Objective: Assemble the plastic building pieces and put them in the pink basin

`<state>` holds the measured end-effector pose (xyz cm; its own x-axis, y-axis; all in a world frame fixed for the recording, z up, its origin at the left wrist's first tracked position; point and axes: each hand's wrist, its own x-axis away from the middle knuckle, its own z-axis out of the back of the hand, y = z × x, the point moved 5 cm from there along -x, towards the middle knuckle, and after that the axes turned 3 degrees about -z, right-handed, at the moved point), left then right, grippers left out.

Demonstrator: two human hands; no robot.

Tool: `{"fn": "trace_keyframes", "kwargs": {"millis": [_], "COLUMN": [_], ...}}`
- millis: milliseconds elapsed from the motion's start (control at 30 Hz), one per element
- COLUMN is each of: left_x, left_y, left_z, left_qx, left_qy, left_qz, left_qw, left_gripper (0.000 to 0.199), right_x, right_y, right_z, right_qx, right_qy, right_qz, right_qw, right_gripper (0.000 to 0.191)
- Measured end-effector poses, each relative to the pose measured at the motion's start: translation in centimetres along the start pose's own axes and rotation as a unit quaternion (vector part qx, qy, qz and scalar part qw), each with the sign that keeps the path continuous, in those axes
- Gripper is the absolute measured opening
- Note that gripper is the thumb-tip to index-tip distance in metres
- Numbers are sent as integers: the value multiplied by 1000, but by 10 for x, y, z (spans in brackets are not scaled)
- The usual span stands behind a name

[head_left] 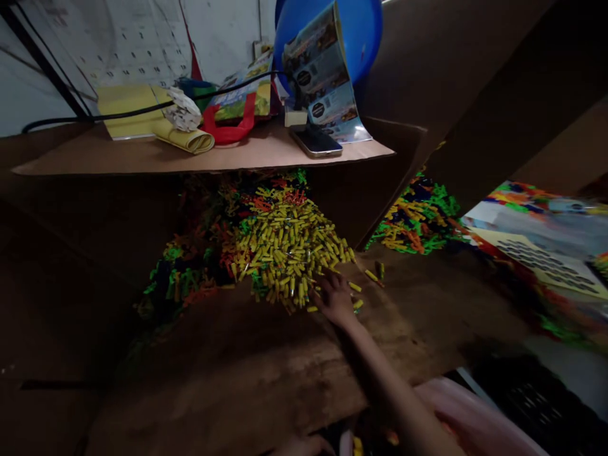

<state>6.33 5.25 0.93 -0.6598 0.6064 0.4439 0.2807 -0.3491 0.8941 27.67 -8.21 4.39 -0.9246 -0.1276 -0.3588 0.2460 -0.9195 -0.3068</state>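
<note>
A heap of small yellow cylinder-like pieces lies on the brown work surface. My right hand reaches in from the lower right and rests at the heap's front right edge, fingers apart over the nearest pieces. A few yellow pieces lie loose to the right of it. Only part of my left hand shows at the bottom edge, dim and cut off, beside a container with yellow pieces in it; its fingers cannot be made out.
A cardboard shelf above the heap bears a phone, folded yellow paper and a red-handled bag. Piles of coloured plastic pieces lie behind and beside the heap. A pink container stands at the lower right.
</note>
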Motion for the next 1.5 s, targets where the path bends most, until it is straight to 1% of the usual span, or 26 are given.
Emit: {"fn": "trace_keyframes", "kwargs": {"millis": [67, 100, 133, 167, 200, 233, 267, 300, 333, 400, 467, 567, 633, 733, 833, 900, 1000, 1033, 1100, 1167, 1267, 1333, 1433, 1500], "left_x": [10, 15, 17, 18, 17, 15, 11, 4, -6, -26, -41, -52, -56, -61, -69, -77, -91, -95, -100, -100, -89, -78, -63, -54], "left_y": [11, 18, 27, 36, 43, 48, 50, 50, 50, 47, 47, 49, 52, 56, 60, 61, 63, 64, 65, 66, 65, 61, 50, 41], "left_z": [24, 39, 56, 79, 103, 123, 140, 151, 157, 158, 151, 139, 134, 128, 126, 125, 126, 126, 129, 134, 145, 153, 160, 162], "left_qx": [-14, -27, -65, -103, -150, -202, -244, -272, -294, -326, -351, -359, -342, -319, -307, -304, -299, -286, -226, -154, -89, -57, 16, 69], "left_qy": [-10, -1, 16, 97, 192, 281, 349, 384, 389, 372, 361, 386, 404, 415, 418, 420, 416, 415, 414, 418, 433, 451, 476, 486], "left_qz": [-10, -22, -54, -79, -94, -95, -78, -65, -65, -71, -77, -80, -90, -116, -132, -130, -134, -142, -171, -201, -218, -214, -197, -183], "left_qw": [1000, 999, 996, 987, 965, 933, 901, 880, 871, 866, 860, 846, 843, 844, 845, 845, 848, 852, 865, 873, 870, 865, 857, 852], "left_gripper": [16, 20, 27, 31, 34, 37, 41, 47, 53, 61, 63, 62, 60, 54, 51, 50, 41, 37, 32, 31, 26, 22, 15, 11], "right_x": [6, 8, 9, 10, 10, 11, 11, 12, 12, 10, 7, 2, 2, 6, 10, 8, -1, -3, -5, -1, 20, 38, 66, 80], "right_y": [-11, -16, -20, -25, -29, -34, -38, -41, -42, -42, -36, -22, -13, -3, 4, 10, 23, 26, 29, 24, 8, -6, -24, -33], "right_z": [0, -1, -3, -4, -6, -7, -9, -10, -10, -10, -8, -1, 4, 11, 13, 12, 13, 15, 22, 29, 32, 27, 12, 2], "right_qx": [0, 0, -1, -2, -3, -5, -8, -12, -17, -31, -51, -94, -131, -179, -219, -242, -269, -276, -289, -307, -346, -370, -404, -423], "right_qy": [12, 19, 25, 32, 39, 46, 53, 60, 66, 78, 91, 115, 129, 148, 159, 164, 170, 170, 169, 162, 129, 97, 56, 45], "right_qz": [-8, -17, -26, -36, -45, -53, -58, -63, -66, -71, -77, -88, -98, -121, -142, -162, -200, -210, -220, -217, -190, -169, -150, -148], "right_qw": [1000, 1000, 999, 999, 998, 998, 997, 996, 996, 994, 992, 985, 978, 965, 952, 943, 927, 922, 916, 912, 910, 908, 901, 893], "right_gripper": [38, 39, 39, 39, 39, 38, 37, 36, 35, 32, 31, 33, 35, 35, 34, 35, 38, 39, 39, 41, 48, 47, 34, 25]}}
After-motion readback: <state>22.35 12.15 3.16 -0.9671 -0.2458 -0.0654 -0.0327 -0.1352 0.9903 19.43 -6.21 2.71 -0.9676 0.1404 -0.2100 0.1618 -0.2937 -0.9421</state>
